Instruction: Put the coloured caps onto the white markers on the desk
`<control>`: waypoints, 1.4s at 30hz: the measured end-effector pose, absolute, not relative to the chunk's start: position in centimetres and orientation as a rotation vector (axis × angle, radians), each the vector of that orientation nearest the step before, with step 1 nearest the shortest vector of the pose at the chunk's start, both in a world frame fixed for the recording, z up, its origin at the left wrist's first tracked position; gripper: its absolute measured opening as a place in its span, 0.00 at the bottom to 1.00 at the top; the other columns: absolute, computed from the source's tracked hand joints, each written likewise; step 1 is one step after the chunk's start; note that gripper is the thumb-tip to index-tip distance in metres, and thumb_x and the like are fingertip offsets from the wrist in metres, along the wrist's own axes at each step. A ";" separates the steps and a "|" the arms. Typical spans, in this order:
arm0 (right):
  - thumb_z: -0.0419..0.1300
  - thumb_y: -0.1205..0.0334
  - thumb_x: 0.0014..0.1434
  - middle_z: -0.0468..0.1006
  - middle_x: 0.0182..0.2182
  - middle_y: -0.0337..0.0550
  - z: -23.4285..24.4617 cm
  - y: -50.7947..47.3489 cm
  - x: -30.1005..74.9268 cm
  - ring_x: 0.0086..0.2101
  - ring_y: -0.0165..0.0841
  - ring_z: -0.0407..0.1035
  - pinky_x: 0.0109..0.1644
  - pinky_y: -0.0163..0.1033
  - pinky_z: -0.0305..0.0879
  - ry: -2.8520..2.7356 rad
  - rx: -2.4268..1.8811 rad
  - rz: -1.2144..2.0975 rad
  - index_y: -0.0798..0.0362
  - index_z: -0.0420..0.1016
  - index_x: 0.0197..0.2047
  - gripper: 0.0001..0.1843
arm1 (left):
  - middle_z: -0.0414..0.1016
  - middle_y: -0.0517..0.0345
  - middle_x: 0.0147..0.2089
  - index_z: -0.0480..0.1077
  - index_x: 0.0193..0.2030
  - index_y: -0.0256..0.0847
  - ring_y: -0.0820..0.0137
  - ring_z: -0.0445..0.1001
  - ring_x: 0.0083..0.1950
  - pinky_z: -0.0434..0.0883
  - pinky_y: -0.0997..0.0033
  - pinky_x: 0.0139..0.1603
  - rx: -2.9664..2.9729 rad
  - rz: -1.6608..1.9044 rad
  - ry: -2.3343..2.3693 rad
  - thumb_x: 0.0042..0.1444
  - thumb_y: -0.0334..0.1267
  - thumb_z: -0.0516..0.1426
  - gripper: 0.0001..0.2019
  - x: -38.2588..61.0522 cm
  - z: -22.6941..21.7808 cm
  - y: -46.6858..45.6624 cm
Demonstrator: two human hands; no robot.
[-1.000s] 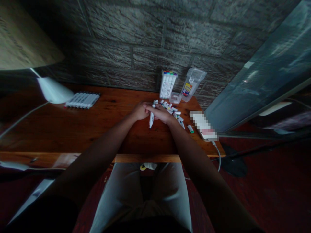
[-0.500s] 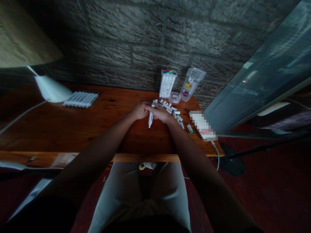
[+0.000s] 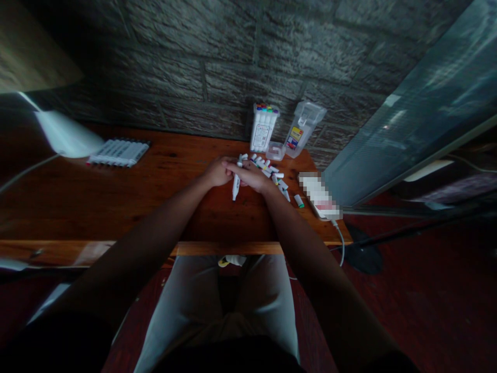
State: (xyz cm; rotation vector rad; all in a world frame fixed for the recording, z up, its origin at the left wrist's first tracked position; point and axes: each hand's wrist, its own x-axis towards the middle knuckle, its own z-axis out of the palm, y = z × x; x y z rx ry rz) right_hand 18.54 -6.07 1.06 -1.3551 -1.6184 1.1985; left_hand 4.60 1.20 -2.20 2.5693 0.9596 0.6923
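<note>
The left hand and the right hand come together over the middle of the brown wooden table. Both hands are curled shut, and between them they hold one white marker. The fingers of the right hand lie across the fingers of the left hand. The picture is too dark to tell which fingers press on the marker. The marker points down the table toward the person, and its lower end sticks out below the hands, just over the wood. Just beside the right hand lies a messy pile of markers with caps of many colors. One short marker with a green end lies a little apart from the pile, near a blurred white thing with a cable running off the table edge. At the back, a full marker box stands against the stone wall, with colored caps showing at its top. A clear empty box leans next to it, and a small clear lid sits between them. Far to the left, well apart from the hands, a neat row of markers lies flat, next to a white lamp.
</note>
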 end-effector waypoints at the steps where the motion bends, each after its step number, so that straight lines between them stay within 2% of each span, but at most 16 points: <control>1: 0.59 0.33 0.55 0.63 0.21 0.34 1.0 -6.0 18.6 0.23 0.25 0.58 0.24 0.29 0.56 -1.623 -1.352 1.192 0.54 0.72 0.31 0.28 | 0.80 0.54 0.38 0.75 0.36 0.38 0.68 0.76 0.38 0.71 0.72 0.41 2.570 0.692 0.957 0.47 0.28 0.52 0.13 4.6 -2.2 1.2; 13: 0.58 0.38 0.59 0.65 0.22 0.35 0.8 -5.9 18.4 0.23 0.25 0.59 0.26 0.30 0.56 -1.696 -1.348 1.098 0.55 0.71 0.30 0.25 | 0.79 0.53 0.38 0.75 0.36 0.37 0.66 0.76 0.39 0.71 0.70 0.43 2.519 0.686 0.960 0.47 0.26 0.52 0.13 4.7 -1.9 0.9; 20: 0.57 0.41 0.60 0.66 0.21 0.36 0.6 -5.6 18.2 0.27 0.27 0.63 0.30 0.31 0.57 -1.774 -1.349 0.989 0.56 0.71 0.29 0.25 | 0.78 0.54 0.36 0.74 0.34 0.35 0.66 0.76 0.40 0.71 0.71 0.44 2.480 0.689 0.938 0.47 0.27 0.53 0.10 4.6 -2.1 1.1; 26: 0.57 0.46 0.61 0.68 0.22 0.36 0.4 -5.5 18.1 0.28 0.26 0.64 0.32 0.31 0.59 -1.751 -1.294 0.989 0.56 0.71 0.28 0.22 | 0.79 0.50 0.40 0.74 0.36 0.33 0.66 0.75 0.42 0.70 0.70 0.46 2.542 0.702 0.940 0.48 0.27 0.52 0.11 4.6 -1.9 0.9; 32: 0.57 0.44 0.61 0.70 0.23 0.37 0.2 -5.4 18.3 0.29 0.27 0.66 0.35 0.32 0.61 -1.761 -1.284 0.979 0.56 0.72 0.28 0.23 | 0.79 0.54 0.38 0.74 0.35 0.36 0.65 0.76 0.41 0.71 0.70 0.45 2.520 0.694 0.903 0.46 0.30 0.51 0.12 4.5 -2.1 1.3; 42: 0.56 0.42 0.61 0.70 0.24 0.37 -0.1 -5.1 18.4 0.30 0.28 0.67 0.37 0.33 0.63 -1.808 -1.250 0.935 0.56 0.71 0.28 0.24 | 0.79 0.53 0.39 0.74 0.36 0.36 0.66 0.76 0.41 0.71 0.72 0.45 2.543 0.663 0.934 0.46 0.30 0.50 0.13 4.5 -1.9 1.1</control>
